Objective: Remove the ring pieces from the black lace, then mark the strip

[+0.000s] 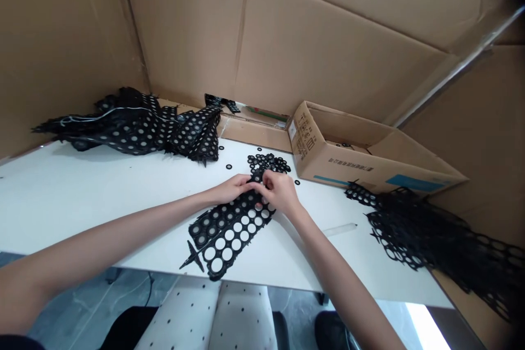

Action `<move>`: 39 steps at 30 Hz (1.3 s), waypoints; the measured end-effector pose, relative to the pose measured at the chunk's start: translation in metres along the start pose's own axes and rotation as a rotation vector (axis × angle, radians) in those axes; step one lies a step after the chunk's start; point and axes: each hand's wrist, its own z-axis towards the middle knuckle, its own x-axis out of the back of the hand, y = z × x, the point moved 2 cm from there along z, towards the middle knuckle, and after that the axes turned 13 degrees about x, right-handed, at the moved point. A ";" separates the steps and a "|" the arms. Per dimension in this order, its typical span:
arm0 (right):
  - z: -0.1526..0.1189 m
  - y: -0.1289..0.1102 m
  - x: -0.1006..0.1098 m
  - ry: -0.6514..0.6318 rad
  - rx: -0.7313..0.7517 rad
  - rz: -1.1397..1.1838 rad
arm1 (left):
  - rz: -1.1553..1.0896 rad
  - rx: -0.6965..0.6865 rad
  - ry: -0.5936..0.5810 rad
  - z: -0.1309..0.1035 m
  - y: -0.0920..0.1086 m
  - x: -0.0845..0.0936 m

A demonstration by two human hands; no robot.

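Observation:
A black perforated sheet (235,229) lies slanted on the white table, with open holes along its lower right side and ring-filled holes along its upper left side. My left hand (232,188) is closed on the sheet's upper part. Bent fingers of my right hand (281,190) pinch at the same upper end, touching the left fingertips; any ring between them is too small to make out. Just beyond both hands is a pile of small black rings (268,162). A few single rings (228,167) lie near it.
Bundled black perforated sheets (139,126) lie at the back left. An open cardboard box (340,167) stands at the back right, with holed black sheets (435,229) in front, overhanging the edge. A clear pen-like tool (340,229) lies right of my right hand. Cardboard walls enclose the white table (102,191).

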 end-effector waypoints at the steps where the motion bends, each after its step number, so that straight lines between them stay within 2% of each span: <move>1: 0.000 -0.004 -0.003 -0.052 0.011 -0.018 | 0.053 -0.019 0.024 0.000 0.000 0.001; 3: -0.001 -0.007 -0.007 -0.107 0.024 -0.014 | 0.131 -0.067 0.023 0.000 0.000 0.000; 8: -0.004 -0.003 -0.008 -0.188 0.095 0.001 | 0.197 -0.173 -0.066 -0.002 0.002 -0.004; 11: -0.004 -0.001 -0.011 -0.156 0.060 0.086 | 0.204 -0.154 -0.065 -0.002 0.001 -0.004; 14: -0.002 0.005 -0.018 0.020 -0.133 0.467 | 0.152 -0.132 -0.024 -0.003 0.003 -0.003; 17: 0.002 0.014 -0.024 0.216 -0.332 0.799 | -0.021 -0.096 -0.067 -0.003 0.006 -0.002; 21: 0.004 0.037 -0.016 0.559 -0.434 0.951 | -0.245 0.004 -0.170 -0.005 0.006 -0.003; 22: 0.003 0.042 -0.013 0.600 -0.446 0.940 | -0.288 0.020 -0.185 -0.005 0.006 -0.003; 25: -0.001 0.051 -0.011 0.533 -0.513 0.899 | -0.375 0.053 -0.246 -0.006 0.006 -0.002; 28: -0.003 0.054 -0.018 0.439 -0.613 0.911 | -0.357 0.055 -0.295 -0.007 0.007 0.000; 33: -0.005 0.061 -0.021 0.408 -0.653 0.885 | -0.295 0.154 -0.311 -0.002 -0.001 0.002; 36: -0.004 0.059 -0.012 0.405 -0.545 0.759 | -0.353 0.201 -0.307 0.001 -0.006 0.002; 39: -0.002 0.040 0.001 0.340 -0.255 0.499 | -0.442 0.190 -0.310 0.001 -0.005 0.000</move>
